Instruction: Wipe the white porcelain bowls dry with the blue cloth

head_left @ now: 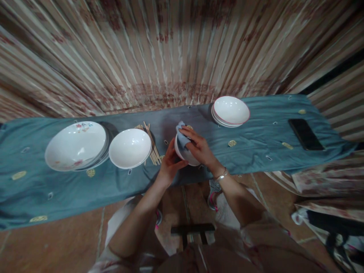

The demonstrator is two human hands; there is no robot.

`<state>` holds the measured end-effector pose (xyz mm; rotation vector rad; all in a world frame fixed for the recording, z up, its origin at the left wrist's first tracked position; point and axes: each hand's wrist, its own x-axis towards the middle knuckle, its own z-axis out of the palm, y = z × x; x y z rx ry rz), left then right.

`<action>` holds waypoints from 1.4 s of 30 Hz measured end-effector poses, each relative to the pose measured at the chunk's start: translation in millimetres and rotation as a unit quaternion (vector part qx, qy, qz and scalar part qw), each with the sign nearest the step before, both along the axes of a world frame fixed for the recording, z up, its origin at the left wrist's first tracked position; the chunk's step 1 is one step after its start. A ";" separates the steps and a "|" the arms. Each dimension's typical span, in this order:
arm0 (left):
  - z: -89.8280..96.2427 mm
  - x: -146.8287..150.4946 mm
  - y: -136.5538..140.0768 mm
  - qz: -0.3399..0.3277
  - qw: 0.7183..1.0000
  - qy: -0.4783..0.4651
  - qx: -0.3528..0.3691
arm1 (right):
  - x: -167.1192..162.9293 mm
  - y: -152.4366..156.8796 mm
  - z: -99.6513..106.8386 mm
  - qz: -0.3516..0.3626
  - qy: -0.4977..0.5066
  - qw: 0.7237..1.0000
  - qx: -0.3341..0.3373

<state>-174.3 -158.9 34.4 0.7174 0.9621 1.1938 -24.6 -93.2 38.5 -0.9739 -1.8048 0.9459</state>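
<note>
The left hand grasps a small white ceramic bowl by its left side, fingers around the outer wall and thumb toward the near rim, while the right hand grips a bunched pale blue-grey cloth against the bowl's inside and far rim. The bowl is at the middle of the scene, by the near edge of a long table under a teal tablecloth; whether it rests there or is lifted, I cannot tell. The tablecloth carries yellow pineapple-like prints and little pale and dark rectangular marks, label-like but too small to read. At far right lies a black rectangular phone, dark side up, close to the table's right end. A stack of white bowls with a red rim stands near the far edge, right of the hands, with open tablecloth between it and the phone. To the left, loose wooden chopsticks lie just beside a round plain white bowl, and beyond that is a stack of large white floral bowls. The gap between chopsticks and left hand is narrow. A pleated beige-and-brown curtain runs along the far edge.
</note>
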 end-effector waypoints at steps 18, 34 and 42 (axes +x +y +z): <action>-3.3 -2.1 1.1 -0.003 1.000 0.013 -0.004 | 12.8 -11.8 20.8 0.140 0.161 0.945 -0.247; -7.3 -5.9 4.7 -0.025 0.999 0.015 0.014 | 25.5 3.9 3.0 0.182 -0.057 0.944 -0.271; -5.7 -5.6 6.2 -0.018 1.000 0.006 0.001 | 23.3 2.3 5.6 0.095 -0.300 0.940 -0.134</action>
